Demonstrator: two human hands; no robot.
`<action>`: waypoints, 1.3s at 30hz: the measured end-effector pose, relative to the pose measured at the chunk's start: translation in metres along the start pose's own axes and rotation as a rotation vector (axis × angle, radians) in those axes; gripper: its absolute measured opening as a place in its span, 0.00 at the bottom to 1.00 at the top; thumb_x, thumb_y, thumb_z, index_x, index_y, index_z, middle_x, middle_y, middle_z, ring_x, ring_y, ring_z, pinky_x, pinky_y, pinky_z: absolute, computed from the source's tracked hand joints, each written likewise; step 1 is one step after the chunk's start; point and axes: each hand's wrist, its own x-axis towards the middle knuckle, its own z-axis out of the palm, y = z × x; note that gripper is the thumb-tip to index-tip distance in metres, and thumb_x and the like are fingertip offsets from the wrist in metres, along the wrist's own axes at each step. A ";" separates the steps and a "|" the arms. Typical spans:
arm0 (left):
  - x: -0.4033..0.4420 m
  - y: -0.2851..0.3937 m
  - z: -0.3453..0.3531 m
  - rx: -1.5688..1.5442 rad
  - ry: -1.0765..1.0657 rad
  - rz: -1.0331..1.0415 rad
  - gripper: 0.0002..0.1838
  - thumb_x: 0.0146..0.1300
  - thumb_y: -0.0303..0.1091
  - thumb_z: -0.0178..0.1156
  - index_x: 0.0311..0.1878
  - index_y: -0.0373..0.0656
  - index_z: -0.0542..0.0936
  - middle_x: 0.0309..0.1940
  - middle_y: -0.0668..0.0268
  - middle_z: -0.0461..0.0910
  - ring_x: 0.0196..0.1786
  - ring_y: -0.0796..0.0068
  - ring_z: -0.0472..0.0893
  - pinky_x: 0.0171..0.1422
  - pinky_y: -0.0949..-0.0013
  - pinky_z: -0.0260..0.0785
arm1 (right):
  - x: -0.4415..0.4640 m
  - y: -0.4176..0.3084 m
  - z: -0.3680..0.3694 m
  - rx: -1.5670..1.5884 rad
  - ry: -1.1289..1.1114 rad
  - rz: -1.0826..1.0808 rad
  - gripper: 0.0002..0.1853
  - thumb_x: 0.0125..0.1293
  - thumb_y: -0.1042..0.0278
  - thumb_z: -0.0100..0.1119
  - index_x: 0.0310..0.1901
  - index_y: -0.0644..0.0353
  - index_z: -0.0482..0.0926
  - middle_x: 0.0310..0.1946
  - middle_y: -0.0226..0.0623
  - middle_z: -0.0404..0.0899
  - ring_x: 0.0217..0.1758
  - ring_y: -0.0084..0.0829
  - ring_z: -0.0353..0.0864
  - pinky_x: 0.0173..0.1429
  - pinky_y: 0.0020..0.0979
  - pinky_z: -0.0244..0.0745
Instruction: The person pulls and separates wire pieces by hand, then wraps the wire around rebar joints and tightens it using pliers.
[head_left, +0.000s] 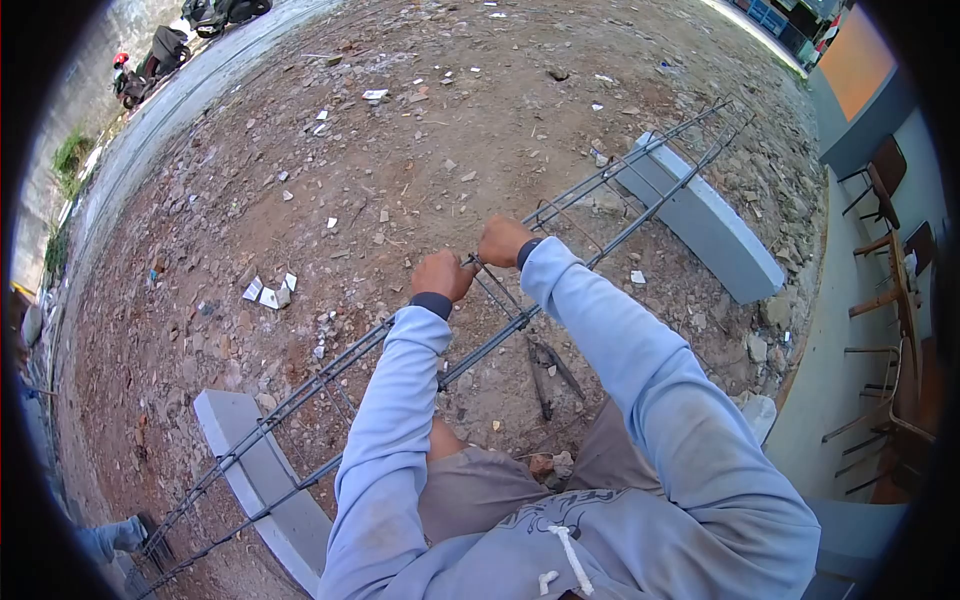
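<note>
A long rebar cage (480, 353) of dark steel bars and cross ties runs diagonally in front of me, lying across two pale grey blocks. Both my hands are at its far side, close together near the middle. My left hand (443, 276) is closed on the far bars, its fingers curled downward. Just right of it, my right hand (504, 242) is closed at the same bars; its fingertips are hidden. Under the near bars, a dark hand tool like pincers (542, 385) lies on the dirt between my legs.
One block (710, 225) supports the cage at right, another block (235, 420) at lower left. Broken tile pieces (268, 297) and rubble litter the ground. Chairs (885, 180) stand on a floor at right. Another person's leg (112, 538) shows at lower left; motorbikes (150, 75) are parked far left.
</note>
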 end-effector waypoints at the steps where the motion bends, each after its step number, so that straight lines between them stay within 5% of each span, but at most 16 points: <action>1: 0.004 -0.005 -0.002 -0.010 -0.039 0.004 0.16 0.55 0.44 0.64 0.30 0.38 0.83 0.27 0.49 0.82 0.29 0.54 0.82 0.32 0.56 0.72 | -0.001 0.000 0.004 0.095 0.046 0.075 0.13 0.51 0.65 0.52 0.29 0.64 0.83 0.33 0.55 0.80 0.40 0.50 0.81 0.47 0.42 0.76; 4: 0.014 -0.011 -0.013 -0.372 -0.395 -0.126 0.13 0.56 0.40 0.63 0.29 0.37 0.83 0.27 0.55 0.84 0.23 0.68 0.80 0.25 0.65 0.68 | -0.004 0.006 0.011 0.260 0.032 0.151 0.17 0.53 0.62 0.53 0.35 0.68 0.83 0.40 0.60 0.79 0.47 0.51 0.80 0.53 0.42 0.74; 7: 0.015 -0.013 -0.012 -0.672 -0.467 -0.180 0.10 0.57 0.36 0.60 0.31 0.38 0.83 0.27 0.61 0.84 0.20 0.80 0.76 0.21 0.74 0.62 | -0.010 0.008 0.020 0.361 0.079 0.203 0.16 0.52 0.64 0.53 0.33 0.68 0.83 0.38 0.59 0.79 0.46 0.51 0.80 0.52 0.42 0.74; 10: 0.016 -0.015 -0.015 -0.931 -0.561 -0.369 0.10 0.60 0.35 0.57 0.35 0.39 0.83 0.28 0.62 0.85 0.20 0.81 0.76 0.19 0.77 0.60 | -0.010 0.013 0.034 0.369 0.191 0.141 0.10 0.49 0.67 0.52 0.27 0.57 0.84 0.29 0.53 0.79 0.34 0.50 0.80 0.42 0.41 0.75; 16: 0.018 -0.015 -0.018 -1.012 -0.606 -0.429 0.13 0.64 0.36 0.50 0.36 0.40 0.82 0.28 0.62 0.85 0.20 0.80 0.79 0.15 0.79 0.57 | -0.015 0.010 0.031 0.352 0.224 0.150 0.10 0.47 0.69 0.53 0.27 0.58 0.84 0.27 0.52 0.80 0.32 0.48 0.80 0.39 0.39 0.75; 19: 0.022 -0.014 -0.018 -0.963 -0.633 -0.467 0.14 0.65 0.37 0.48 0.35 0.42 0.82 0.27 0.63 0.85 0.19 0.80 0.79 0.15 0.79 0.60 | -0.021 0.008 0.028 0.532 0.151 0.251 0.13 0.52 0.67 0.53 0.32 0.68 0.82 0.35 0.59 0.79 0.43 0.52 0.80 0.49 0.41 0.75; 22: 0.030 -0.010 -0.017 -0.823 -0.721 -0.521 0.17 0.68 0.42 0.45 0.37 0.43 0.81 0.28 0.65 0.85 0.20 0.80 0.80 0.18 0.79 0.65 | -0.025 0.009 0.032 0.639 0.184 0.226 0.13 0.52 0.67 0.53 0.33 0.66 0.83 0.35 0.58 0.80 0.43 0.53 0.80 0.49 0.41 0.75; 28: 0.029 -0.006 -0.021 -0.886 -0.634 -0.604 0.14 0.66 0.38 0.48 0.33 0.43 0.82 0.25 0.67 0.84 0.19 0.81 0.80 0.15 0.80 0.67 | -0.022 0.008 0.043 0.606 0.283 0.246 0.12 0.47 0.71 0.54 0.32 0.57 0.86 0.29 0.49 0.82 0.34 0.43 0.83 0.43 0.36 0.76; 31: 0.034 -0.012 -0.018 -0.964 -0.658 -0.630 0.11 0.65 0.33 0.51 0.33 0.41 0.82 0.23 0.66 0.83 0.18 0.82 0.79 0.15 0.81 0.69 | -0.016 0.010 0.045 0.504 0.243 0.225 0.13 0.48 0.69 0.53 0.33 0.55 0.86 0.32 0.50 0.82 0.37 0.46 0.82 0.46 0.38 0.76; 34: 0.041 -0.022 -0.005 -1.051 -0.620 -0.676 0.09 0.63 0.30 0.54 0.32 0.38 0.82 0.23 0.65 0.82 0.19 0.82 0.79 0.17 0.80 0.71 | -0.016 0.012 0.041 0.503 0.181 0.168 0.12 0.51 0.66 0.56 0.31 0.64 0.84 0.34 0.58 0.80 0.42 0.52 0.81 0.49 0.43 0.75; 39: 0.022 -0.010 0.001 -1.055 -0.236 -0.434 0.08 0.60 0.27 0.57 0.33 0.32 0.82 0.24 0.64 0.82 0.21 0.78 0.79 0.21 0.79 0.73 | -0.015 0.011 0.029 0.430 0.135 0.119 0.12 0.52 0.65 0.56 0.31 0.65 0.83 0.35 0.58 0.80 0.42 0.52 0.81 0.49 0.43 0.75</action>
